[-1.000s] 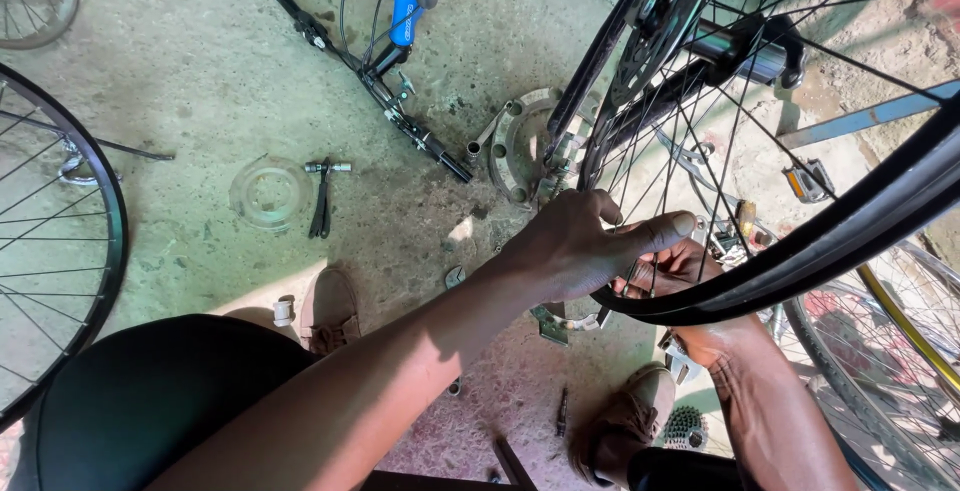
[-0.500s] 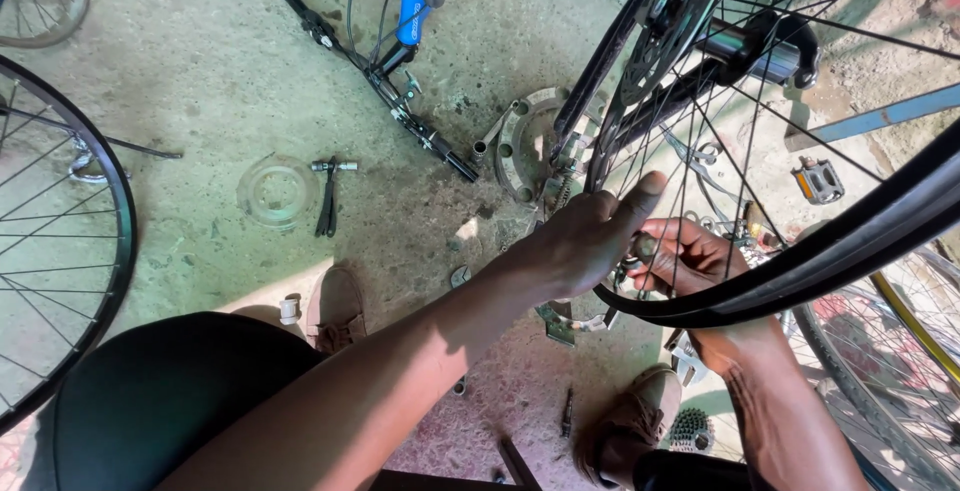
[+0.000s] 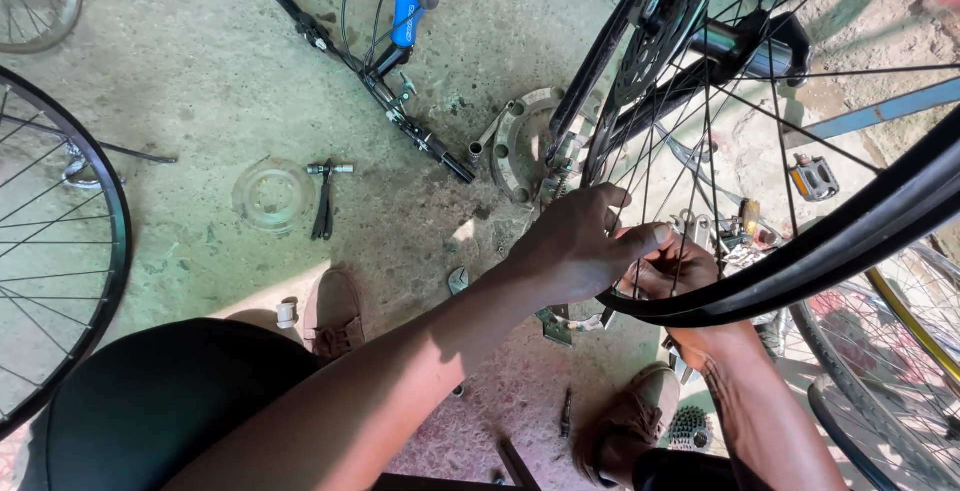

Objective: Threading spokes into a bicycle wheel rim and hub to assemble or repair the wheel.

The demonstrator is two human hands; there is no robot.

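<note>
Since half a second ago, the left hand (image 3: 570,246) has shifted a little along the tyre, and its thumb now points straight toward the right hand; the rest looks unchanged.

On the concrete floor (image 3: 180,81) a person sits with the wheel (image 3: 800,251) raised in front, its black tyre (image 3: 850,236) crossing the right side of the view. Another wheel (image 3: 60,251) stands at the left edge, and a blue bicycle frame with handlebar (image 3: 375,81) lies at the top. Near the middle of the floor lie a metal disc (image 3: 520,146), a clear plastic disc (image 3: 270,194) and, just beside it, dark pliers (image 3: 323,201). A pedal (image 3: 814,177) is visible through the spokes (image 3: 700,131).

The left hand rests at the inner edge of the tyre, fingers loosely spread and half curled, touching the rim area but not gripping anything I can see. The right hand (image 3: 680,271) is behind the spokes, just beside the left thumb; its fingers are curled, but I cannot tell what they hold. The wheel's lower edge passes between both hands.
</note>
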